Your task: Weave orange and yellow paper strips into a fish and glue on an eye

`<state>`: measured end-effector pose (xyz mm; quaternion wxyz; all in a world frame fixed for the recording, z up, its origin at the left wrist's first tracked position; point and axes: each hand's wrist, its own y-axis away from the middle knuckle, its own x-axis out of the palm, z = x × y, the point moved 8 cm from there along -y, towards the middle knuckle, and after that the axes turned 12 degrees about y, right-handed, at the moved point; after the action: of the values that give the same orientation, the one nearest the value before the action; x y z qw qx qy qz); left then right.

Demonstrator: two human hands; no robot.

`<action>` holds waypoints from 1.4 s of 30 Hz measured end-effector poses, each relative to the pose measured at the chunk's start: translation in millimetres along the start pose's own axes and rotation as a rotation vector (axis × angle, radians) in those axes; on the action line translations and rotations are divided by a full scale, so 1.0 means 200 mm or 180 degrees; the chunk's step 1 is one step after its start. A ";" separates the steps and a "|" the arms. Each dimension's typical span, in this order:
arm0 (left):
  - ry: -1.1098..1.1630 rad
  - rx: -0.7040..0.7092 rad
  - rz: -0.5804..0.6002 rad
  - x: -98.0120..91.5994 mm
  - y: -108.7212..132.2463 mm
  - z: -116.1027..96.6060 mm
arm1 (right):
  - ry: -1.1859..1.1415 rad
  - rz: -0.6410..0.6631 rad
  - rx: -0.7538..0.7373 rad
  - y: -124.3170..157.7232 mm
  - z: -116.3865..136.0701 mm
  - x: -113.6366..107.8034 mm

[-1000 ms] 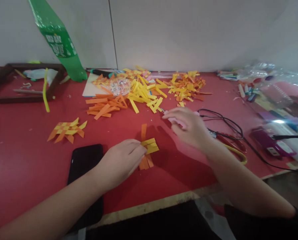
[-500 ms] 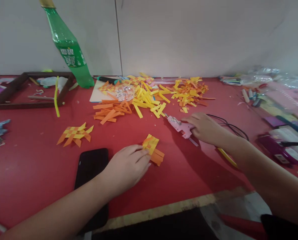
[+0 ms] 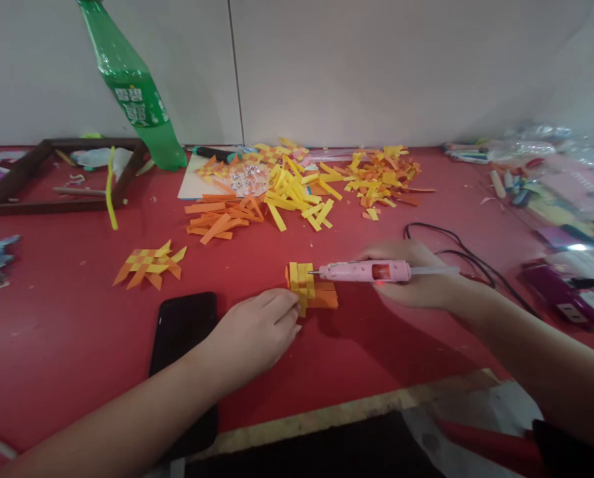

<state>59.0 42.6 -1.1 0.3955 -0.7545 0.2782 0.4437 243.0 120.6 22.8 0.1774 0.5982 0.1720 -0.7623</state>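
My left hand point(image 3: 254, 332) rests on the red table point(image 3: 68, 332) with its fingertips pinching the near edge of a small woven piece of yellow and orange paper strips point(image 3: 309, 287). A pink glue gun point(image 3: 364, 271) lies level in my right hand point(image 3: 411, 282), whose fingers are wrapped round its body. The gun's metal tip points left and sits right at the woven piece's right side. A clear glue stick juts from the gun's back end.
A finished woven piece point(image 3: 150, 264) lies to the left, a black phone point(image 3: 184, 332) beside my left wrist. Loose orange strips point(image 3: 222, 216) and yellow strips point(image 3: 297, 192) are heaped behind. A green bottle point(image 3: 137, 93), a wooden frame point(image 3: 52, 176), black cables point(image 3: 456, 249) and craft supplies at the right.
My right hand has lifted the glue gun off the table and swung it round so its tip meets the woven piece. My left hand turned the piece slightly and kept hold.
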 end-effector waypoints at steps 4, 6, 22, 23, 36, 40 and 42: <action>0.0073 0.0171 -0.0053 0.00 0.01 -0.01 | -0.0030 0.0197 -0.0239 -0.01 0.00 0.04; 0.0089 0.0170 -0.0039 0.01 0.02 -0.01 | 0.0020 0.0269 -0.0254 -0.01 -0.01 0.04; 0.0138 0.0244 0.0166 0.04 0.01 -0.03 | 0.1404 -0.0389 -0.0030 0.01 -0.25 0.15; 0.0121 0.0262 0.0150 0.04 0.01 -0.03 | 0.1464 -0.0468 -0.0037 0.01 -0.23 0.13; 0.0111 0.0372 -0.0114 0.02 0.02 -0.06 | 0.0504 -0.0601 -0.1552 0.06 0.40 0.20; 0.0129 0.0440 -0.0153 0.00 0.02 -0.07 | 0.0461 -0.0616 -0.1471 0.06 0.38 0.21; 0.0117 0.0432 -0.0144 0.00 0.02 -0.07 | 0.0440 -0.0580 -0.1421 0.06 0.36 0.20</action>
<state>61.6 27.5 1.9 0.4504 -0.7401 0.2977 0.4010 178.1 72.2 -0.5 0.2235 0.5770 0.4010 -0.6755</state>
